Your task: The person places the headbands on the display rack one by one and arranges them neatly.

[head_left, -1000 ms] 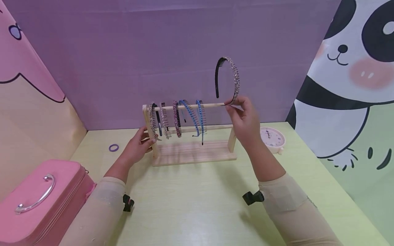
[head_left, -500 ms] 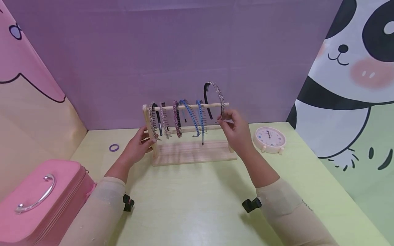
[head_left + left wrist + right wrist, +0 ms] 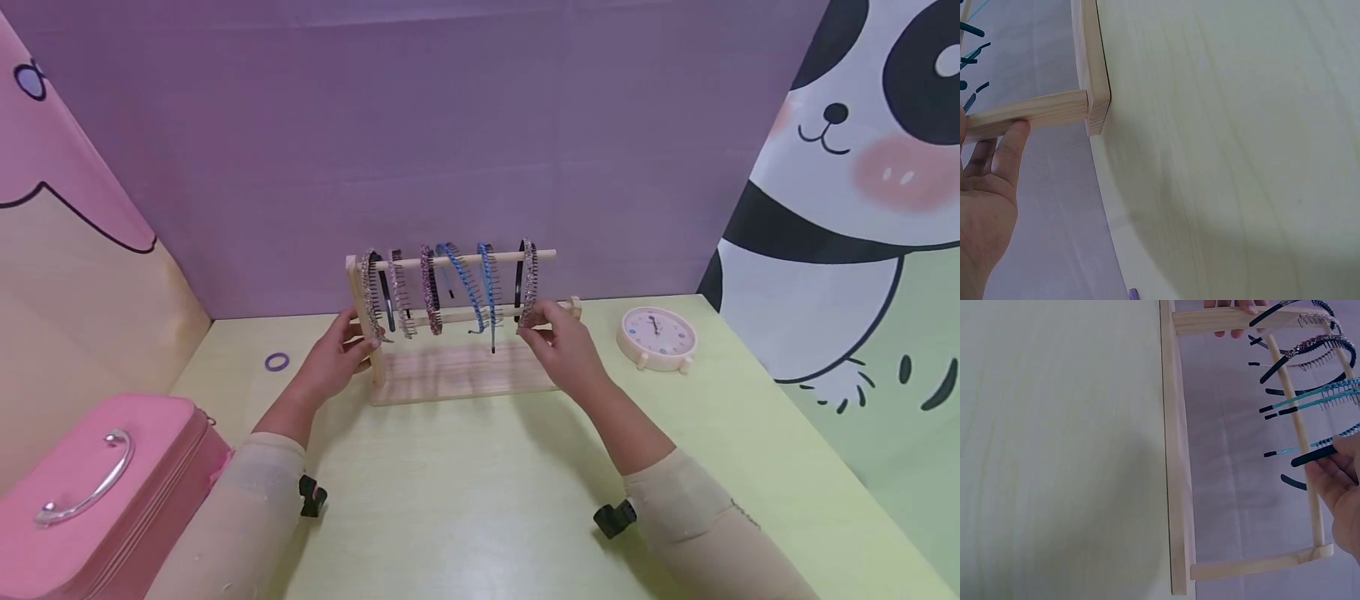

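Observation:
A wooden headband stand (image 3: 457,379) stands on the table, several headbands hanging along its upper bar. My left hand (image 3: 335,357) grips the stand's left upright (image 3: 1054,111), thumb and fingers on opposite sides. At the bar's right end hangs a black toothed headband (image 3: 531,271) with glittery stones. My right hand (image 3: 567,350) pinches that headband near its lower front end; the right wrist view shows its black tip (image 3: 1313,456) beside the fingers. Left of it hang two blue headbands (image 3: 491,283), a dark pink one (image 3: 430,292), a pale pink one (image 3: 400,292) and a silvery one (image 3: 371,287).
A pink clock (image 3: 657,337) stands right of the stand. At the left lie a purple ring (image 3: 277,362) and a pink case (image 3: 112,492) with a silver handle. A purple cloth (image 3: 450,125) hangs behind the table (image 3: 450,500).
My right hand has come down and left with the glittery headband, which passed from above the bar's right end to hanging over it. My left hand has stayed on the upright.

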`<state>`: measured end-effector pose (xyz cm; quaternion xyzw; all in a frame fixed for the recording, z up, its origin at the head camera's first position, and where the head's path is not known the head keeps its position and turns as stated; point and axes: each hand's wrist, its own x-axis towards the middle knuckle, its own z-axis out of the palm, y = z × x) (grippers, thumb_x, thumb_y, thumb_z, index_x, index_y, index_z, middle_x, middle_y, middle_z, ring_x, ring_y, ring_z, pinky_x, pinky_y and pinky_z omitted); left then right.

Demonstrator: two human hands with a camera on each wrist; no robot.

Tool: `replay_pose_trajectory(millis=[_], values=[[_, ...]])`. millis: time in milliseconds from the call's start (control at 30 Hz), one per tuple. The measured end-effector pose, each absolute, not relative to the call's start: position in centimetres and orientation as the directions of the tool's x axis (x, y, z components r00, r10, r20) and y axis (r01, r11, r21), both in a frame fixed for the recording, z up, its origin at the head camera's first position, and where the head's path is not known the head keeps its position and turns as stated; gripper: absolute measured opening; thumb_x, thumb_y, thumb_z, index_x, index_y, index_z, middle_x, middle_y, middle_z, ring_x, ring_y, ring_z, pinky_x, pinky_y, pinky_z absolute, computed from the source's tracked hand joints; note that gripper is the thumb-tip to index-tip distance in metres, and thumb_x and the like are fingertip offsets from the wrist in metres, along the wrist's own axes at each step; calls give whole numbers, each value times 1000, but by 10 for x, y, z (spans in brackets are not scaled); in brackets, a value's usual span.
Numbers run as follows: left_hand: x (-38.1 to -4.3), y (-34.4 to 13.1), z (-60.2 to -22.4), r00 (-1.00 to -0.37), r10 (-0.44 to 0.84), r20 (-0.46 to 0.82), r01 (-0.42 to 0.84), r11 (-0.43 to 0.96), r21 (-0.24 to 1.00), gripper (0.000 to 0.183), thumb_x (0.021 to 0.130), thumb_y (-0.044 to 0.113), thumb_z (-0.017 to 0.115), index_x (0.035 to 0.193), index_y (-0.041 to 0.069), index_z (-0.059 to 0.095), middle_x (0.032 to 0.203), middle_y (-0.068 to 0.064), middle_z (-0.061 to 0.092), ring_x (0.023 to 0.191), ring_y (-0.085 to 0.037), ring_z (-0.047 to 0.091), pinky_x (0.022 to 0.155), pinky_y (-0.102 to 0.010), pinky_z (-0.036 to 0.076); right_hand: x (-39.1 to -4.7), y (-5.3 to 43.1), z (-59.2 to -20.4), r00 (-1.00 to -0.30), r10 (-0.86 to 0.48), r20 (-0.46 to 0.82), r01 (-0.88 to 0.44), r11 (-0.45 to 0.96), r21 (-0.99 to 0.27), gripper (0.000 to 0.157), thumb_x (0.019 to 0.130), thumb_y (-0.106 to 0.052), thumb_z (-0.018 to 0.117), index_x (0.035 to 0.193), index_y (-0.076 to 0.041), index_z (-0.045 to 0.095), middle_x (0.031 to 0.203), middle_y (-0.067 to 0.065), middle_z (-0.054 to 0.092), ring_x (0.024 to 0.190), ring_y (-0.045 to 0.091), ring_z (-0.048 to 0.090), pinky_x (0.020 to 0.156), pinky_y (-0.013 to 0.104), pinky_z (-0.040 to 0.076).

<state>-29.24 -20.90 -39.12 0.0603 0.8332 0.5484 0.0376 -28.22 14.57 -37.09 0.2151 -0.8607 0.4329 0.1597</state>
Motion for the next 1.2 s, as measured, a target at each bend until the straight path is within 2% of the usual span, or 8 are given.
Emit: replay_pose_trajectory(millis=[367,733,933,1200], values=[[-295,-207,-391,-989,148,1,61,401,914,63,101,25,55,154,34,22,150,-13,44,137,-34,44,103,-47,50,-282,141,-370,-836,-280,472,-546,522,-655,13,97,-10,63,108,-8,57,104,7,65,102,22,65,88,38,60],[-298,-208,-392,-990,139,-17,40,401,915,63,101,25,54,154,36,21,151,-13,42,138,-33,44,103,-46,50,-274,156,-368,-853,-314,416,-520,566,-639,41,98,-17,62,136,-7,52,127,10,61,121,26,59,100,42,53],[-299,-212,-391,-991,132,-33,24,411,911,64,101,26,55,154,35,20,153,-12,39,139,-33,42,104,-47,49,-272,173,-368,-861,-302,409,-508,564,-651,41,98,-19,62,136,-7,50,125,8,61,120,24,59,101,41,53],[-299,-209,-388,-990,138,-22,39,419,907,63,102,24,54,155,31,20,152,-16,38,139,-36,41,105,-49,47,-263,195,-361,-859,-287,423,-509,565,-650,43,99,-22,60,137,-5,49,127,11,60,120,27,58,101,47,52]])
